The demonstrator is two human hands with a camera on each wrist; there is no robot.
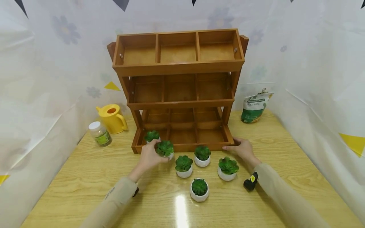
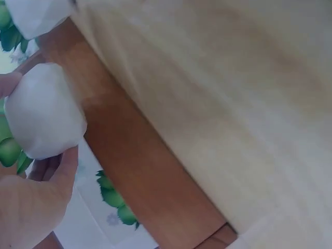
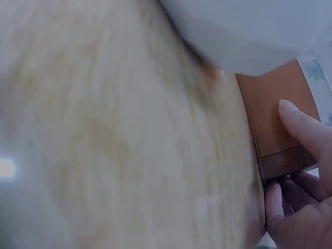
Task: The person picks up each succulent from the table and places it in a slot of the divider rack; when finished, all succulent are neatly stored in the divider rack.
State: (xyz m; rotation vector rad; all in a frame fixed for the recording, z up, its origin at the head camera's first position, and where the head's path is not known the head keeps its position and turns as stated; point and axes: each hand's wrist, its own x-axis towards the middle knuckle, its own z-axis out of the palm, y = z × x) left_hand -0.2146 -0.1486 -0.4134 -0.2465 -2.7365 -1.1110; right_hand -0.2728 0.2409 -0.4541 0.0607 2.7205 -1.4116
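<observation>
My left hand holds a succulent in a white pot between thumb and fingers, just in front of the shelf's low front board. In the left wrist view, the white pot shows its underside beside that board. A second potted succulent sits in the bottom-left compartment of the brown wooden shelf. My right hand grips the shelf's front right corner. Seen from the right wrist, the thumb lies on the front board and the fingers bend round its end.
Several more potted succulents stand on the wooden table, among them one nearest me. To the left are a yellow watering can and a white-lidded jar. A green and white bag stands at the right rear.
</observation>
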